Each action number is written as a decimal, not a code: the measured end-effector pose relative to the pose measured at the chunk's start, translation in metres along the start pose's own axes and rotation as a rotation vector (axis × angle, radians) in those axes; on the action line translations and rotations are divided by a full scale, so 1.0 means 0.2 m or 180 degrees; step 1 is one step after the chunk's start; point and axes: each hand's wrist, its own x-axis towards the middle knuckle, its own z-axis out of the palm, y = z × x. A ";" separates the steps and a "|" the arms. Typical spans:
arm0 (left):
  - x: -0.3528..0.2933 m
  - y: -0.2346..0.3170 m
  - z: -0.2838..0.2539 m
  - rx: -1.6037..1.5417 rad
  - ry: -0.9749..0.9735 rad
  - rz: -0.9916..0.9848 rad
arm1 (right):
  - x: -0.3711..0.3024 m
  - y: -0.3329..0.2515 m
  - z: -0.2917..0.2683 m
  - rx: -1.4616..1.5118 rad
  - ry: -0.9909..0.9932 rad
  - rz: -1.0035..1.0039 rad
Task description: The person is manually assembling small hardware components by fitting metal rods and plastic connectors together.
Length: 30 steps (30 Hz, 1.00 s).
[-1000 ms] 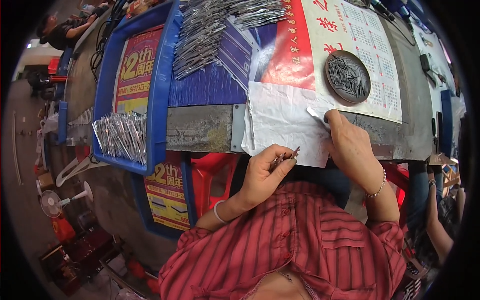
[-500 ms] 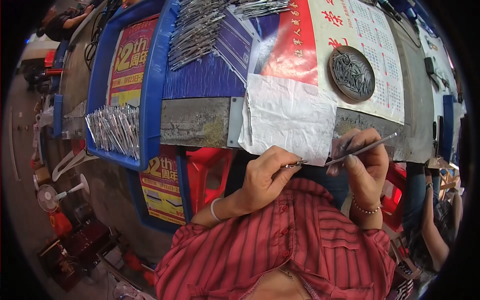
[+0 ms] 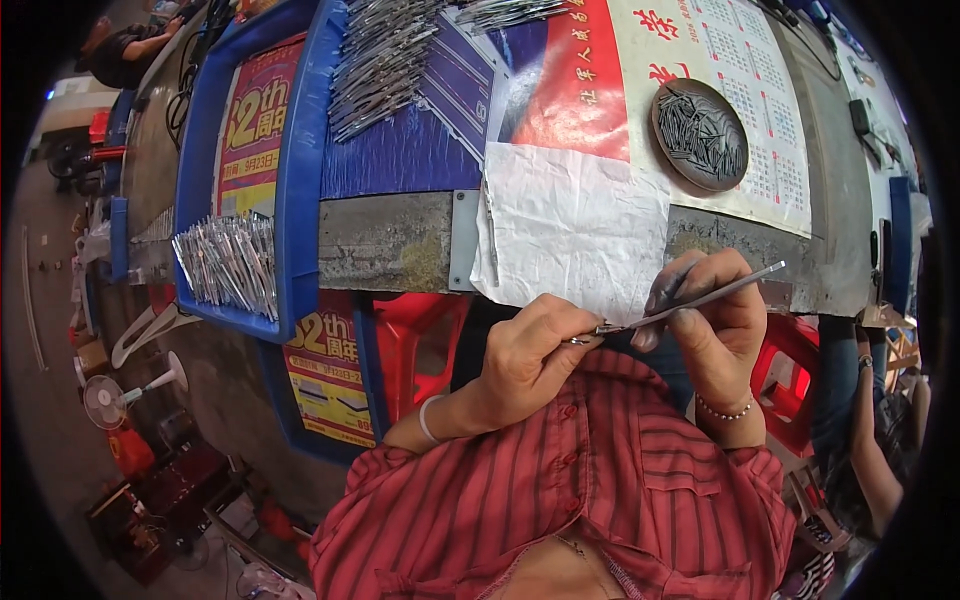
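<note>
My left hand (image 3: 528,362) pinches a small shiny metal piece (image 3: 580,341) whose tip pokes out between thumb and forefinger; the rest is hidden in my grip. My right hand (image 3: 722,345), its fingertips blackened, is closed on a long thin flat grey metal strip (image 3: 742,281). The strip slants down to the left, and its lower end meets the tip of the piece at my left fingers. Both hands are held in front of my striped shirt, just off the table edge. Behind them a creased white sheet (image 3: 575,225) hangs slightly over that edge.
A brown round dish (image 3: 716,184) of small dark metal pieces stands on a calendar sheet (image 3: 780,190). Slim silvery metal pieces lie heaped (image 3: 380,75) at the back. More (image 3: 228,265) fill the near end of a blue tray (image 3: 304,190). Red stools (image 3: 425,345) stand below.
My right hand has shifted slightly left, bringing the strip's lower end against the small piece. Before, the two were apart. My left hand keeps its pinch.
</note>
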 end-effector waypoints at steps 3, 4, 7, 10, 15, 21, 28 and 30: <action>0.01 -0.01 0.00 -0.0034 -0.0004 0.0060 | 0.00 0.00 0.00 -0.0017 0.0017 -0.0031; 0.01 -0.01 0.00 -0.0032 -0.0007 0.0058 | 0.00 0.00 0.00 -0.0013 0.0019 -0.0031; 0.00 -0.01 0.00 -0.0033 -0.0025 0.0051 | 0.00 0.01 0.00 -0.0065 0.0063 -0.0065; 0.00 -0.02 0.00 -0.0051 -0.0014 0.0096 | 0.00 0.01 0.00 -0.0270 0.0022 -0.0027; 0.00 -0.01 0.00 0.0142 0.0008 0.0124 | -0.03 0.03 0.00 -0.1217 -0.0076 -0.0471; -0.01 0.00 -0.01 0.0262 0.0017 0.0145 | -0.05 0.02 0.01 -0.1746 -0.0295 -0.0828; -0.01 -0.01 -0.01 0.0338 0.0057 0.0166 | -0.07 0.01 0.04 -0.1827 -0.0102 -0.0820; -0.02 -0.01 -0.01 0.0373 0.0051 0.0152 | -0.07 0.01 0.04 -0.1959 -0.0149 -0.0815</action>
